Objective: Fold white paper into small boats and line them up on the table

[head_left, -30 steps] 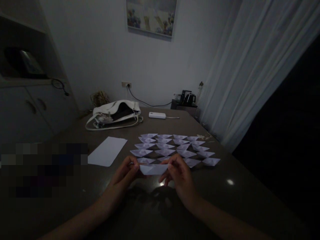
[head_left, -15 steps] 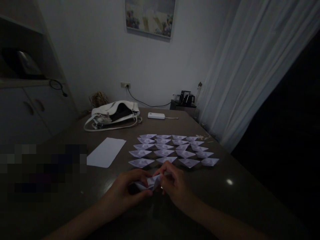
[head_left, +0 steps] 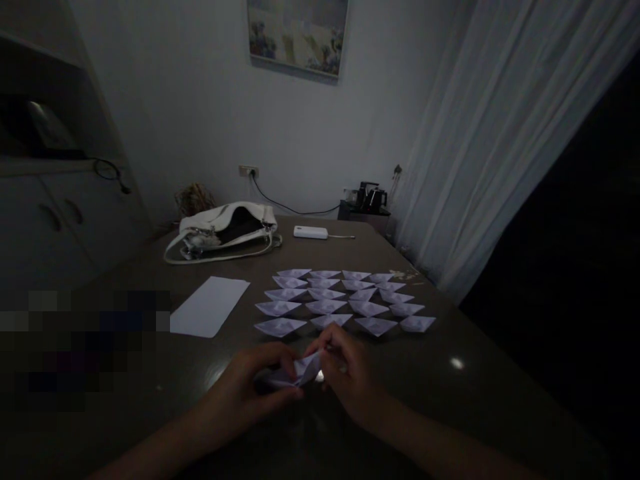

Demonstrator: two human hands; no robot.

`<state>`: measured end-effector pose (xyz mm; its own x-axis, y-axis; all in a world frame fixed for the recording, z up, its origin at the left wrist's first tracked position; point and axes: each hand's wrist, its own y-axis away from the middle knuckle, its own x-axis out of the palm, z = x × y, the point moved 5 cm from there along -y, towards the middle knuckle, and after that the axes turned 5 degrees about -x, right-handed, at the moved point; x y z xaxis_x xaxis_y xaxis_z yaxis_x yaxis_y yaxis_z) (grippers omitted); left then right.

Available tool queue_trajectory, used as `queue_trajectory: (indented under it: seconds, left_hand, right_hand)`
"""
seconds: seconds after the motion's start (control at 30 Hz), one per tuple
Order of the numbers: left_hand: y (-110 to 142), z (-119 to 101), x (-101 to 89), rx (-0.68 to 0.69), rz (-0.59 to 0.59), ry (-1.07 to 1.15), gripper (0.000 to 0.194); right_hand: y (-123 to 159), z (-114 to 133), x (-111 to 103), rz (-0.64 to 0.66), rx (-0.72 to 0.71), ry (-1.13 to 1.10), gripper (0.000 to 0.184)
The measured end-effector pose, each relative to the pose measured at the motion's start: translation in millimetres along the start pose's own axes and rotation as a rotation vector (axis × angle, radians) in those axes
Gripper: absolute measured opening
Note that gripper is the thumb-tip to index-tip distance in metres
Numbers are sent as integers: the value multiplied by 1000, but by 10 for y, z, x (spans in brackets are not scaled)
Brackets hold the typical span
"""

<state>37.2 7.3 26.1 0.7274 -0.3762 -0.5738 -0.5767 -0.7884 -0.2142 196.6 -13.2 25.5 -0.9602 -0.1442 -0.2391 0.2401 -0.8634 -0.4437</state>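
Note:
A folded white paper boat (head_left: 303, 367) is held between my two hands, just above the table (head_left: 480, 413). My left hand (head_left: 255, 380) grips its left part, thumb in front and fingers behind. At its right tip, my right hand (head_left: 345, 367) pinches the paper between thumb and forefinger. Just beyond my hands stand several finished paper boats (head_left: 325, 307) in rows. To the left lies a stack of white paper sheets (head_left: 210, 307).
A white handbag (head_left: 225, 230) lies open at the table's far left. A white power bank (head_left: 311, 232) with a short cable is near the far edge. Behind the table a black kettle (head_left: 375, 198) stands on a low stand. A pale curtain (head_left: 450, 147) hangs at the right.
The paper boat was first stretched flat between both hands. My hands have since come lower and closer together, and the boat is now tilted with its folds opened out, held at its right tip.

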Motion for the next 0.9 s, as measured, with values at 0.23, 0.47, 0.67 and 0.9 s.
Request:
queue_trajectory:
  seconds: [0.23,0.47,0.67,0.9]
  left_hand:
    - [1,-10,-2,-19,6,17,13]
    - [-17,24,-39,-79,-35,82,16]
    - [-27,-5,-54,-96,-21,119,14]
    - [-39,5,-64,-109,-55,155,13]
  right_hand:
    - [-9,7,24,60,63,38,21]
    - [-5,-52,45,105,144,118,32]
    - [-15,-88,44,61,167,77,20]
    - [-7,-200,41,47,236,-55,25]
